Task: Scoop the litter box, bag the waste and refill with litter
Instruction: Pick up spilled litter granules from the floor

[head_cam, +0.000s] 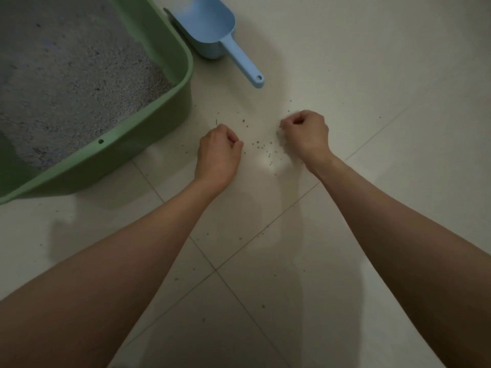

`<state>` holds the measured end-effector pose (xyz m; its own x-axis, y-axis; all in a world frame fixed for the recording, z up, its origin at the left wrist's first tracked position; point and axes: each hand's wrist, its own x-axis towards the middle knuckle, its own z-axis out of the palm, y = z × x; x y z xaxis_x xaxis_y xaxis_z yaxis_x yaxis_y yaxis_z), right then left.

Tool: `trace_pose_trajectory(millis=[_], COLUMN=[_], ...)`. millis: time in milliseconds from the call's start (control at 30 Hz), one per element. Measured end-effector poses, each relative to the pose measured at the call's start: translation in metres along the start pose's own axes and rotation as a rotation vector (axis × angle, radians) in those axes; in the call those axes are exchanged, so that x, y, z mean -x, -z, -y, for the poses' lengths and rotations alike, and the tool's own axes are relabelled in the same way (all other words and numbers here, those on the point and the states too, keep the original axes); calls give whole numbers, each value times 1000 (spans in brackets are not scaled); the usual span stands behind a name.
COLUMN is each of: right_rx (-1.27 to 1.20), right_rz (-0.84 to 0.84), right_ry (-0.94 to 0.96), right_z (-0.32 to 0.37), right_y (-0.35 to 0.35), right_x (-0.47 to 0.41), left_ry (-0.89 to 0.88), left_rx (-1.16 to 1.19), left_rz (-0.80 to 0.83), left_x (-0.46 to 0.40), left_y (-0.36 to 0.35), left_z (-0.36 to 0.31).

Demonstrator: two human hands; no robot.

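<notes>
Green plastic litter box (pixel 170 107) sits upper left on the tiled floor (pixel 372 75), filled w/ grey litter (pixel 66 75), surface uneven. A small hole shows in its near rim. Blue scoop (pixel 212 25) lies on the floor just beside the box's far right corner, bowl toward the box, handle pointing down-right toward the hands; neither hand touches it.

Both arms reach fwd from the bottom of the view, bare forearms. Left hand (pixel 218 152) is low over the floor just right of the box's near corner, close to the wall but apart from it. Its fingers are curled in, thumb against the forefinger; whether it pinches a grain can't be told. Right hand (pixel 305 131) is further right, well apart from the box, below the scoop handle's end. Fingers curled under too; pale blurred bits show at its lower left edge, can't tell if it holds them.

Scattered litter grains (pixel 261 146) dot the floor btwn the two hands, w/ more specks above the left hand and a few along the tile joints nearer the person. Hands are apart from each other, grains in the gap.
</notes>
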<state>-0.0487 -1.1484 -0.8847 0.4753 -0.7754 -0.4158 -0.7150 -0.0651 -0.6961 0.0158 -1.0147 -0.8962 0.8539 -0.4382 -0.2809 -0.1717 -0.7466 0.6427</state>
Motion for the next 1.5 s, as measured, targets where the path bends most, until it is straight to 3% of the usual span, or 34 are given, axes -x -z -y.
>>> trace_pose_trajectory(millis=[133, 600, 900, 967, 1000, 1100, 1167, 1267, 1333, 1400, 1500], right_rx=[198, 245, 388, 232, 26, -922, -1299, -1447, -1410, -1264, -683], right_rz=[-41, -71, 32, 36, 38, 153, 279, 345, 281, 146, -95], right_ry=[95, 140, 137, 104, 58, -265, -383, -377, -373, -372, -276], right_z=[0, -4, -4, -3, -2, 3, 1, -8, -12, -15, -25], right_y=[-6, -17, -9, -2, 2, 24, 36, 45, 49, 54, 59], right_x=[-3, -16, -20, -19, -18, -15, -16, -16, -16, -20, -29], left_ry=[-21, -2, -25, -72, -98, -125, 1, 275, 325, 333, 379], left_rx=[37, -8, -52, -122, -152, -101, 171, 881, 1061, 1019, 870], left_rz=[-82, -133, -86, -42, -28, -17, -6, 69, 108, 138, 137], left_x=[-14, -40, -44, -43, -42, -40, -39, -36, -33, -30, -29], left_y=[2, -15, -13, -12, -11, -6, -2, 8, 13, 14, 12], left_z=[-6, -15, -17, -20, -20, -21, -21, -21, -18, -14, -9])
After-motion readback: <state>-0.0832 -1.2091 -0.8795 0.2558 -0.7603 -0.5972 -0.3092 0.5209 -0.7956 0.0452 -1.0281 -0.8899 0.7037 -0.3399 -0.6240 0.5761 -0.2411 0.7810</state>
